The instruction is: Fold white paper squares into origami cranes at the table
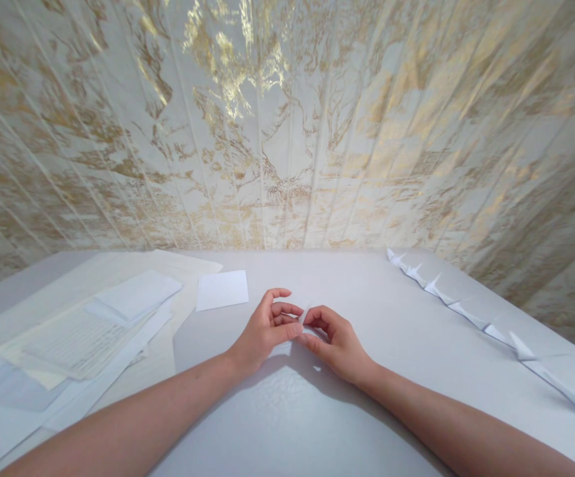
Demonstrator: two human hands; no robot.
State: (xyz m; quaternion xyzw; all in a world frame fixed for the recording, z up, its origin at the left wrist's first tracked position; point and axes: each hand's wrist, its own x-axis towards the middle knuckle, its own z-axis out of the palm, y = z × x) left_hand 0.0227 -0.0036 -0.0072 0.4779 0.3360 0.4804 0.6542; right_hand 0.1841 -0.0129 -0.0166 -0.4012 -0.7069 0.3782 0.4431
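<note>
Two bare hands meet over the middle of the pale counter [277, 424], working at one small folded white paper piece [305, 313] held between them. The left hand [271, 326] has a nearly closed grip, its thumb pressed toward the bent fingers around the lower part of the paper piece, while its index finger arches clear above the others. The right hand [336, 339] also has a narrow, pinching grip, fingers curled and thumb extended toward the left thumb, with its fingertips at the other side of the same piece. A slim pointed part of the paper piece stands up, tilted, between the fingertips; the rest is mostly hidden by the hands. Beyond the left hand, toward the far edge, a white sheet [222, 289] lies flat, well apart from the fingers. Farther left, a pile of papers [138, 295] overlaps loosely, one cream page [76, 339] bearing rows of dark lines too small to read, with a large cream sheet [183, 267] spread beneath. Along the right edge runs a row of folded white paper points [522, 348], their peaks upright or leaning. A gold-patterned backdrop [287, 146] with vertical folds rises behind the far edge.
</note>
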